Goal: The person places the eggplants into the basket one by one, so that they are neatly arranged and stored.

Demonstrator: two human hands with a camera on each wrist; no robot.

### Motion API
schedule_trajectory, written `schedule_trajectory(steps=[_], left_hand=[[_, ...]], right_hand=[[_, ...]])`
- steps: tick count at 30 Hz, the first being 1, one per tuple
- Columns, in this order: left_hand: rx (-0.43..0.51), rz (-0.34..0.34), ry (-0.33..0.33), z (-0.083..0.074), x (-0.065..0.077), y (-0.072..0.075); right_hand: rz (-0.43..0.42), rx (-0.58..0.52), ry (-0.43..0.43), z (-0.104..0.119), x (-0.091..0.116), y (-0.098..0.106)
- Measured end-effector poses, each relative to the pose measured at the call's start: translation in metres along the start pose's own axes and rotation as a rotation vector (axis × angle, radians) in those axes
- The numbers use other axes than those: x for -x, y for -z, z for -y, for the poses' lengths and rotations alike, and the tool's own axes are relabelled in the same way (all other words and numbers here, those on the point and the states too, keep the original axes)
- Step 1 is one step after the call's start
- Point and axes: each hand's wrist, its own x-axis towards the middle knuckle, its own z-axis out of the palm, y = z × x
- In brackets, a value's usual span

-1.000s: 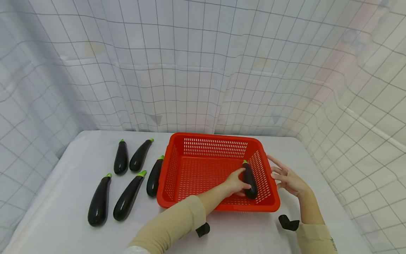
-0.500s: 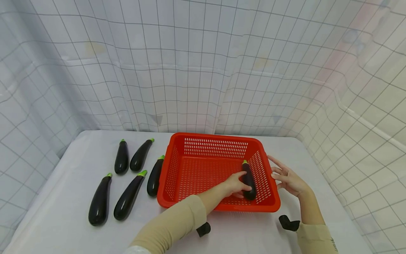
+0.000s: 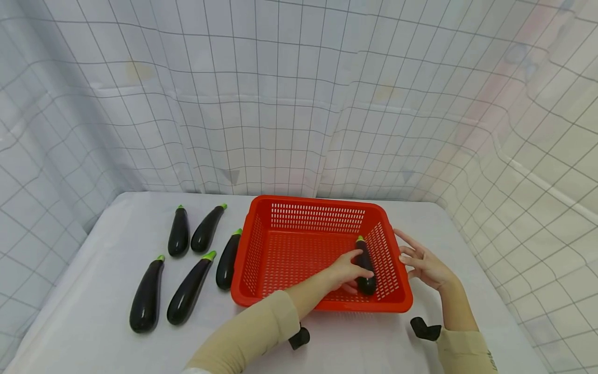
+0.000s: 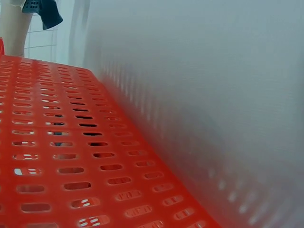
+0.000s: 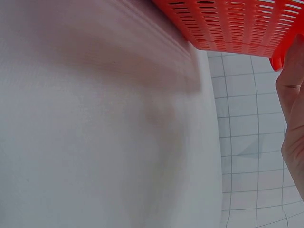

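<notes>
Now, left hand [image 3: 344, 270]: is reaching over an eggplant [image 3: 366, 263]; gripping or merely touching, cannot tell
Eggplant: lying in basket [image 3: 317, 199], right of centre, just edging left; placement seemingly still settling
Right hand [image 3: 427, 267]: resting unclenched against basket
Loose eggplants [image 3: 189, 293]: lying frame left

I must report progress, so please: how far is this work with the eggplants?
Seemingly early, if the red basket is being filled. Looks done: one eggplant lies inside, at the right. In hand: the left hand is on that eggplant, and the right hand touches the basket's right edge. Remaining: five eggplants on the table.
</notes>
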Motion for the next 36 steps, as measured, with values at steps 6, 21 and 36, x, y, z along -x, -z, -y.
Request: schedule_trajectory(steps=[6,21,36], left_hand=[[-0.095,-0.028,-0.13,-0.002,0.005,0.003],[0.171,0.066,-0.2,-0.014,0.046,0.045],[-0.097,-0.067,-0.361,0.001,0.086,0.113]], right_hand=[[-0.027,-0.015,-0.017,-0.002,0.0,0.0],[-0.013,0.015,-0.016,-0.002,0.0,0.0],[-0.022,-0.015,-0.022,-0.002,0.0,0.002]])
